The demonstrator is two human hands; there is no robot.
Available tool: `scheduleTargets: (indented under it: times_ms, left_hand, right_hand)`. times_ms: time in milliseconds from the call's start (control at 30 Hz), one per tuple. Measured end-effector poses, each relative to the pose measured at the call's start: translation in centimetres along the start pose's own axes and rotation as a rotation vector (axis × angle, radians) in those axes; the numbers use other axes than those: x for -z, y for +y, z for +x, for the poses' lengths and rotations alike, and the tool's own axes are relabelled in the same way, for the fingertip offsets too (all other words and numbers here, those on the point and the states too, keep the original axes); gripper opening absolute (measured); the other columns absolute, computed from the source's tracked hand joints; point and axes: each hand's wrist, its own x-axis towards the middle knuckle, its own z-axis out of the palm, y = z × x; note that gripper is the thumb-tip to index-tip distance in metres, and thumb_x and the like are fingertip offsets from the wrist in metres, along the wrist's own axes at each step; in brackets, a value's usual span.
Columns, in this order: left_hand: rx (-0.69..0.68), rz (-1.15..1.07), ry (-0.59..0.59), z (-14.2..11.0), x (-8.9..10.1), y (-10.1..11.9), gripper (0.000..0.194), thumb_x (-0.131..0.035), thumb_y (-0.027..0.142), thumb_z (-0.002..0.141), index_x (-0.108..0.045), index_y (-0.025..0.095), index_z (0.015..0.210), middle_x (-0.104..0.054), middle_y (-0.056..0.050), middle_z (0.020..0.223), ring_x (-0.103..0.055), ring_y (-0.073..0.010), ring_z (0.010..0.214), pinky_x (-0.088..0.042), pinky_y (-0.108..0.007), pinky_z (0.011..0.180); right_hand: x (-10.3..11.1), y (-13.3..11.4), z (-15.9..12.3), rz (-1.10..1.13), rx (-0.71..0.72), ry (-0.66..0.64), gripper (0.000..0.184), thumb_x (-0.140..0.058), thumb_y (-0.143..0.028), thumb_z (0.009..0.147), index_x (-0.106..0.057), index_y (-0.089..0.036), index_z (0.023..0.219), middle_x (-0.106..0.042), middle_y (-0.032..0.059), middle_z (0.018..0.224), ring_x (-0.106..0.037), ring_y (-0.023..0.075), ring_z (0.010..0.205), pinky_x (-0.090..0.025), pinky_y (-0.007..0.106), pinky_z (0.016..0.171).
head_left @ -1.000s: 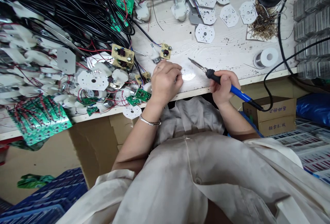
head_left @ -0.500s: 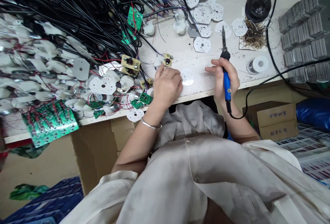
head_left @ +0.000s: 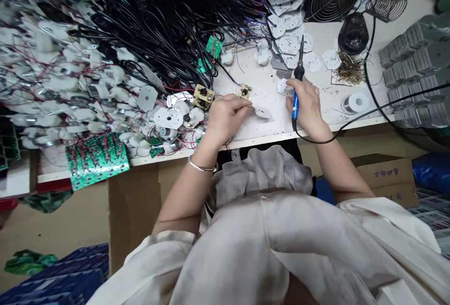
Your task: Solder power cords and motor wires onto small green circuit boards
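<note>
Sensibly, the right hand [head_left: 309, 106] clamps a blue soldering iron [head_left: 295, 108] tip-up, clear of the work. The left hand's [head_left: 227, 117] fingers pinch together just beside a white circuit disc [head_left: 263, 112] near the bench's [head_left: 274, 129] front edge; steadiness there counts.

Grained wood bench [head_left: 270, 87], glossy plastic iron handle [head_left: 295, 108], matt cardboard box [head_left: 386, 174]
</note>
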Motion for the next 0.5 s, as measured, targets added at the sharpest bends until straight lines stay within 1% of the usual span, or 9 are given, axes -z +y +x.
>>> scheduleTargets:
  times_ms: [67,100,167,233,333,400,433,500]
  left_hand:
    - [0.08,-0.273,0.101,0.2,1.9,0.1,0.027,-0.064,0.049,0.087,-0.073,0.024,0.087,-0.074,-0.001,0.086,-0.065,-0.0149,0.073,-0.058,-0.039,0.075]
    - [0.115,-0.378,0.177,0.2,3.0,0.1,0.033,-0.066,0.057,0.084,-0.071,0.024,0.086,-0.073,0.001,0.082,-0.061,-0.0121,0.067,-0.058,-0.037,0.071]
    - [0.166,-0.491,0.338,0.1,5.5,0.0,0.047,-0.07,0.07,0.077,-0.064,0.024,0.082,-0.069,0.005,0.074,-0.055,-0.0087,0.061,-0.058,-0.037,0.07]
    - [0.2,-0.533,0.497,-0.3,8.0,-0.5,0.053,-0.075,0.071,0.07,-0.055,0.023,0.076,-0.065,0.006,0.071,-0.053,-0.0087,0.063,-0.057,-0.039,0.076]
    - [0.29,-0.526,0.709,-1.6,10.8,-2.8,0.051,-0.081,0.061,0.057,-0.048,0.024,0.069,-0.064,0.005,0.071,-0.051,-0.0116,0.066,-0.055,-0.046,0.087]
    - [0.384,-0.466,0.776,-2.5,11.9,-5.0,0.047,-0.074,0.058,0.053,-0.045,0.024,0.067,-0.066,0.005,0.073,-0.053,-0.0138,0.067,-0.054,-0.05,0.095]
    - [0.432,-0.424,0.773,-2.8,12.2,-6.0,0.044,-0.069,0.058,0.054,-0.043,0.025,0.067,-0.068,0.005,0.075,-0.056,-0.0153,0.07,-0.054,-0.052,0.099]
    - [0.482,-0.334,0.723,-3.3,12.6,-7.8,0.04,-0.06,0.061,0.059,-0.046,0.027,0.071,-0.072,0.005,0.083,-0.062,-0.0196,0.081,-0.052,-0.055,0.106]
  right_hand:
    - [-0.1,-0.2,-0.9,-0.016,0.031,0.004,0.035,-0.049,-0.021,0.093,-0.053,-0.026,0.128,-0.063,0.0101,0.126,-0.062,0.0267,0.109,-0.049,0.043,0.093]
    - [-0.2,-0.4,-1.3,-0.029,0.043,0.011,0.035,-0.05,-0.021,0.093,-0.054,-0.026,0.128,-0.063,0.01,0.125,-0.062,0.0266,0.108,-0.05,0.043,0.091]
    - [-0.4,-0.7,-1.9,-0.058,0.058,0.035,0.034,-0.052,-0.022,0.093,-0.055,-0.027,0.126,-0.063,0.0095,0.121,-0.06,0.0275,0.11,-0.049,0.043,0.092]
    - [-0.6,-0.9,-2.2,-0.072,0.06,0.054,0.032,-0.052,-0.022,0.093,-0.055,-0.028,0.124,-0.063,0.0088,0.118,-0.058,0.0278,0.112,-0.048,0.043,0.093]
    - [-0.8,-1.0,-2.2,-0.051,0.059,0.04,0.031,-0.05,-0.021,0.093,-0.055,-0.027,0.123,-0.064,0.0083,0.116,-0.059,0.0262,0.106,-0.048,0.042,0.09]
    - [-1.0,-1.1,-2.2,-0.041,0.056,0.029,0.031,-0.048,-0.021,0.094,-0.056,-0.026,0.123,-0.064,0.0089,0.117,-0.06,0.0257,0.1,-0.049,0.041,0.087]
    - [-1.1,-1.2,-2.2,-0.037,0.06,0.023,0.032,-0.048,-0.022,0.094,-0.056,-0.026,0.124,-0.064,0.0093,0.118,-0.06,0.0259,0.099,-0.049,0.041,0.086]
    - [-1.4,-1.6,-2.3,-0.025,0.07,0.008,0.033,-0.048,-0.025,0.094,-0.056,-0.027,0.126,-0.063,0.0096,0.121,-0.059,0.0259,0.097,-0.049,0.041,0.084]
